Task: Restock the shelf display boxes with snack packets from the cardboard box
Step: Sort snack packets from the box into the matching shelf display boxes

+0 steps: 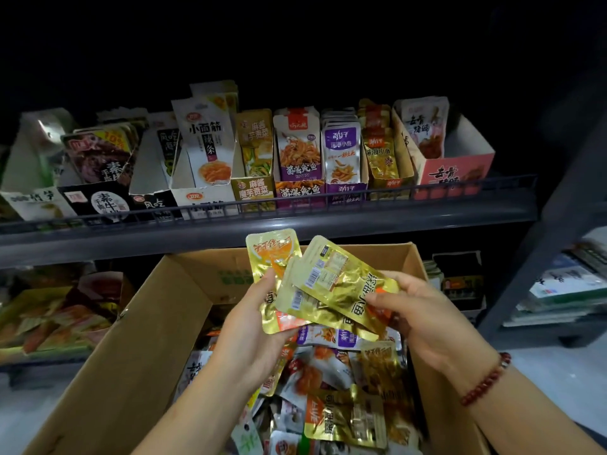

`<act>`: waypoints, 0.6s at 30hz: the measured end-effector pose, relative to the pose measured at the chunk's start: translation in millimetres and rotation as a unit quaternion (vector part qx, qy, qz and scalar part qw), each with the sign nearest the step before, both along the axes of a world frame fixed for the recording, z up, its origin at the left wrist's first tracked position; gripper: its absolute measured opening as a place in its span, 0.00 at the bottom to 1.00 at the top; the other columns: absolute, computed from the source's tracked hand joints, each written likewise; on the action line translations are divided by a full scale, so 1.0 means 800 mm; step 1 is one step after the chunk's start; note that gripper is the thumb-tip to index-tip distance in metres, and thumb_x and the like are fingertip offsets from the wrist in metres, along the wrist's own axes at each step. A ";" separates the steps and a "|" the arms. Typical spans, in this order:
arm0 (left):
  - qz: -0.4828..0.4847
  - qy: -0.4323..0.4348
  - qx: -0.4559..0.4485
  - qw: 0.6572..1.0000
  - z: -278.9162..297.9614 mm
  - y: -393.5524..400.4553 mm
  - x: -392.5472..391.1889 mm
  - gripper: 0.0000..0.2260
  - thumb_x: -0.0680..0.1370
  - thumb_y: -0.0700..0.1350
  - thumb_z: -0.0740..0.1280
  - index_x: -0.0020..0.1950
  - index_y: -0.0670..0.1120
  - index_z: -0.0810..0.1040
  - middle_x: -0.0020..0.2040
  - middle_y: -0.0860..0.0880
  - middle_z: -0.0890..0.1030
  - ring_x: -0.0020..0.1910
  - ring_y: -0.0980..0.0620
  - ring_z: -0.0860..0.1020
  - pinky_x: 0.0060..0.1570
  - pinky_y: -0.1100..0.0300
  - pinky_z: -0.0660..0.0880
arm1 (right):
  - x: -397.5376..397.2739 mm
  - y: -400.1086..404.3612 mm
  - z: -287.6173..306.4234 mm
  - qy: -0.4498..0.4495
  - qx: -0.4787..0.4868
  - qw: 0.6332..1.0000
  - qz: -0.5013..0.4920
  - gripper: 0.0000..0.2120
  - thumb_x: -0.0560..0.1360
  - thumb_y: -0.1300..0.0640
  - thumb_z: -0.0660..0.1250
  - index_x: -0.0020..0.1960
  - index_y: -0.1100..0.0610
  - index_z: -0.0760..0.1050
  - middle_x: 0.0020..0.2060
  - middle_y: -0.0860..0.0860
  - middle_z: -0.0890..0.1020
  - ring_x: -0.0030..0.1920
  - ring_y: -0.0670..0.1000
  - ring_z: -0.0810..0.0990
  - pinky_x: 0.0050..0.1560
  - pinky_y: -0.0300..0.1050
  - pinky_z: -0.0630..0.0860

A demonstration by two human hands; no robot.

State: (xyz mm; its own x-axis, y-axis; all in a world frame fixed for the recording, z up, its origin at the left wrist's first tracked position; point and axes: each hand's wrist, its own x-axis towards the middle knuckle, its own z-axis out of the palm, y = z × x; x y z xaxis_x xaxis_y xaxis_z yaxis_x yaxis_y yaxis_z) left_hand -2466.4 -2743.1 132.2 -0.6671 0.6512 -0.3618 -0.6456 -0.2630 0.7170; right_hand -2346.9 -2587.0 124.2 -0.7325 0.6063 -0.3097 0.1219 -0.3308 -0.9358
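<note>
Above the open cardboard box [138, 326] I hold a fan of gold snack packets [331, 284]. My left hand [249, 326] grips the fan's lower left, thumb over the front. My right hand [423, 310] pinches the right end of the top packet. Several mixed packets [341, 382] fill the box below. On the shelf above stands a row of display boxes; the gold display box [384, 156] holding matching packets sits right of the purple display box [345, 159].
A dark wire rail [262, 205] runs along the shelf's front edge. A pink display box [456, 165] stands at the row's right end. Lower shelves at left [56, 316] and another rack at right [558, 290] hold more goods.
</note>
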 end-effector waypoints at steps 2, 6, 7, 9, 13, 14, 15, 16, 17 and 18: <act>0.000 0.014 -0.046 0.999 -0.004 -0.002 -0.004 0.13 0.80 0.49 0.62 0.61 0.44 0.76 0.50 0.42 0.85 0.48 0.44 0.84 0.47 0.48 0.79 | 0.000 -0.001 -0.001 0.017 0.005 1.000 -0.012 0.10 0.71 0.69 0.69 0.50 0.60 0.80 0.41 0.57 0.85 0.39 0.54 0.84 0.39 0.46 0.79; -0.036 0.014 -0.072 0.997 -0.007 0.001 0.003 0.16 0.80 0.51 0.62 0.65 0.45 0.75 0.53 0.42 0.84 0.51 0.43 0.84 0.47 0.47 0.81 | 0.000 -0.005 0.001 0.030 0.122 0.991 -0.050 0.11 0.73 0.65 0.69 0.50 0.51 0.79 0.43 0.52 0.85 0.45 0.52 0.84 0.48 0.52 0.81; -0.053 0.018 -0.061 0.997 -0.006 0.004 0.008 0.17 0.80 0.52 0.61 0.66 0.47 0.74 0.54 0.43 0.84 0.53 0.43 0.83 0.48 0.48 0.80 | -0.001 -0.008 0.002 0.028 0.176 0.982 -0.058 0.12 0.74 0.63 0.69 0.50 0.47 0.78 0.43 0.48 0.84 0.45 0.47 0.84 0.48 0.50 0.81; -0.082 0.017 -0.027 0.996 -0.001 0.011 0.018 0.18 0.78 0.53 0.61 0.66 0.48 0.74 0.56 0.43 0.83 0.56 0.45 0.82 0.52 0.49 0.79 | -0.003 -0.015 0.006 0.022 0.289 0.955 -0.066 0.14 0.74 0.60 0.69 0.48 0.40 0.75 0.42 0.41 0.82 0.44 0.40 0.81 0.46 0.43 0.80; -0.077 -0.005 0.022 0.997 0.001 0.021 0.028 0.24 0.73 0.51 0.65 0.67 0.44 0.72 0.58 0.40 0.82 0.58 0.43 0.81 0.58 0.44 0.77 | -0.004 -0.025 0.002 0.049 0.484 0.873 -0.037 0.15 0.77 0.61 0.65 0.54 0.40 0.75 0.48 0.37 0.76 0.50 0.35 0.75 0.46 0.27 0.73; -0.072 -0.010 0.033 0.997 0.001 0.021 0.027 0.25 0.73 0.51 0.65 0.68 0.42 0.71 0.59 0.39 0.81 0.59 0.41 0.80 0.59 0.43 0.77 | -0.006 -0.026 -0.002 0.052 0.518 0.854 -0.019 0.15 0.77 0.63 0.64 0.56 0.43 0.76 0.48 0.38 0.76 0.51 0.35 0.74 0.47 0.25 0.70; -0.068 -0.013 0.044 0.997 0.002 0.021 0.027 0.26 0.74 0.52 0.66 0.69 0.41 0.69 0.60 0.37 0.80 0.60 0.40 0.80 0.59 0.43 0.76 | -0.007 -0.027 -0.005 0.050 0.537 0.842 0.012 0.16 0.78 0.63 0.63 0.58 0.45 0.76 0.48 0.40 0.75 0.51 0.36 0.73 0.48 0.24 0.69; -0.065 -0.015 0.050 0.997 0.003 0.020 0.027 0.27 0.75 0.52 0.66 0.69 0.40 0.68 0.61 0.35 0.79 0.61 0.39 0.79 0.59 0.43 0.76 | -0.008 -0.029 -0.008 0.052 0.549 0.833 0.048 0.16 0.78 0.63 0.62 0.60 0.46 0.76 0.47 0.42 0.74 0.51 0.37 0.73 0.49 0.26 0.69; -0.065 -0.014 0.053 0.996 0.003 0.020 0.026 0.27 0.75 0.53 0.65 0.68 0.38 0.69 0.61 0.34 0.79 0.60 0.39 0.79 0.59 0.44 0.76 | -0.009 -0.031 -0.011 0.058 0.561 0.822 0.079 0.16 0.78 0.61 0.60 0.62 0.47 0.76 0.47 0.44 0.74 0.51 0.39 0.72 0.51 0.28 0.70; -0.066 -0.013 0.054 0.996 0.004 0.020 0.025 0.26 0.75 0.53 0.65 0.67 0.37 0.70 0.59 0.34 0.79 0.59 0.40 0.80 0.58 0.45 0.77 | -0.010 -0.032 -0.013 0.064 0.568 0.814 0.107 0.18 0.77 0.59 0.59 0.63 0.48 0.76 0.48 0.44 0.74 0.51 0.40 0.72 0.52 0.30 0.70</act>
